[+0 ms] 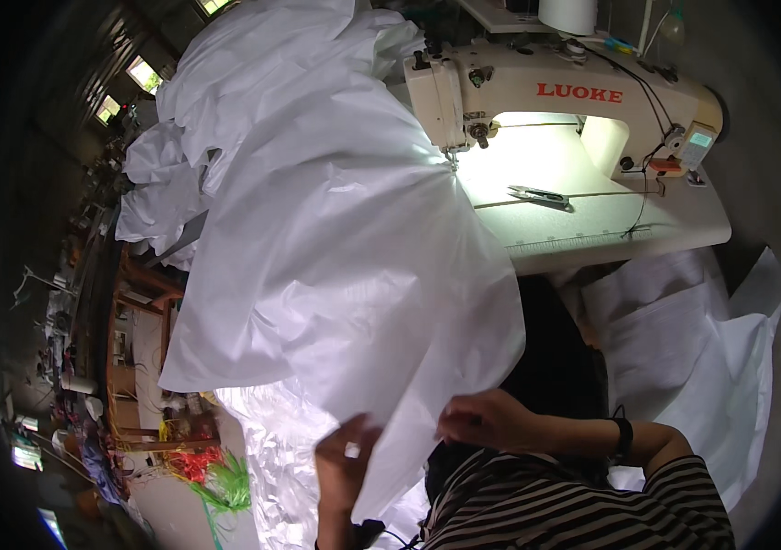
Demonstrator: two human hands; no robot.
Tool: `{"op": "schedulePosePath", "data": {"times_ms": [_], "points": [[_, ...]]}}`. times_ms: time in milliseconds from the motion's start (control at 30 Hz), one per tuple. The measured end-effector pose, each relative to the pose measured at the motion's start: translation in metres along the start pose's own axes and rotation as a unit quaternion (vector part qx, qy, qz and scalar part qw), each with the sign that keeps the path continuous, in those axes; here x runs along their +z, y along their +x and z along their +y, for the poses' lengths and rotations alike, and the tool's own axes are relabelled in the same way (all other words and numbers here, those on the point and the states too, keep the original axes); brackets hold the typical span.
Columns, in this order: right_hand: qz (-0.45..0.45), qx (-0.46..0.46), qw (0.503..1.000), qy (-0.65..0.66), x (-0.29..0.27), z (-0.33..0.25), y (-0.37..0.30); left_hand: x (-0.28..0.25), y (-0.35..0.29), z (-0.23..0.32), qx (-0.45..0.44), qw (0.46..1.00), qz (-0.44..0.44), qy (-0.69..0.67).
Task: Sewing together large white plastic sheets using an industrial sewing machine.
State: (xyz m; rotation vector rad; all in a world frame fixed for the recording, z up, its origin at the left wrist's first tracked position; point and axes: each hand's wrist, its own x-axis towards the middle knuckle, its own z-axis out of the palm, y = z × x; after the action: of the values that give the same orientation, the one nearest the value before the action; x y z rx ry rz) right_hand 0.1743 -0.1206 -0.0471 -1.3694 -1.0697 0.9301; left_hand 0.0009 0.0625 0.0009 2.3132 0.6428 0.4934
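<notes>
A large sheet of white fabric [345, 266] spreads from under the needle of the sewing machine [555, 92] down toward my lap. My left hand [343, 463] is at the sheet's near edge, thumb and fingers bent together in a pinch on it; the fingertips are slightly blurred. To its right, my right hand [491, 422] is closed at the sheet's near right edge, with its fingers curled in on the fabric. Thread snips [540, 196] lie on the lit machine bed, right of the needle.
More white fabric [684, 339] hangs below the machine bed [610, 229] on the right. A shiny white heap [280, 458] lies beneath the sheet. Red strands [196, 465] and green strands [228, 484] sit on the floor at left, near a wooden frame [138, 440].
</notes>
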Motion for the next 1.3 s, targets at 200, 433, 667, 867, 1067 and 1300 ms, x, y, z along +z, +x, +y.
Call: {"op": "schedulePosePath", "data": {"times_ms": [200, 433, 667, 867, 1067, 1300], "points": [[-0.052, -0.067, 0.988, -0.131, 0.037, -0.017, -0.013, 0.026, -0.028, 0.005, -0.084, 0.937, -0.227, -0.251], [-0.178, -0.123, 0.968, -0.127, 0.049, -0.015, -0.019, 0.036, -0.034, -0.01, -0.286, 0.865, -0.219, -0.35], [0.214, 0.157, 0.945, -0.191, -0.059, -0.006, -0.064, 0.043, -0.043, -0.022, -0.254, 0.896, -0.088, -0.354], [0.144, 0.018, 0.946, -0.289, -0.034, 0.013, -0.065, 0.04, -0.048, -0.024, -0.193, 0.958, -0.104, -0.184], [0.178, 0.176, 0.905, -0.344, -0.051, 0.044, -0.061, 0.042, -0.044, -0.024, -0.162, 0.959, -0.013, -0.233], [0.13, 0.116, 0.984, 0.027, -0.058, 0.099, -0.06, 0.052, -0.044, -0.011, -0.178, 0.917, -0.033, -0.356]]}}
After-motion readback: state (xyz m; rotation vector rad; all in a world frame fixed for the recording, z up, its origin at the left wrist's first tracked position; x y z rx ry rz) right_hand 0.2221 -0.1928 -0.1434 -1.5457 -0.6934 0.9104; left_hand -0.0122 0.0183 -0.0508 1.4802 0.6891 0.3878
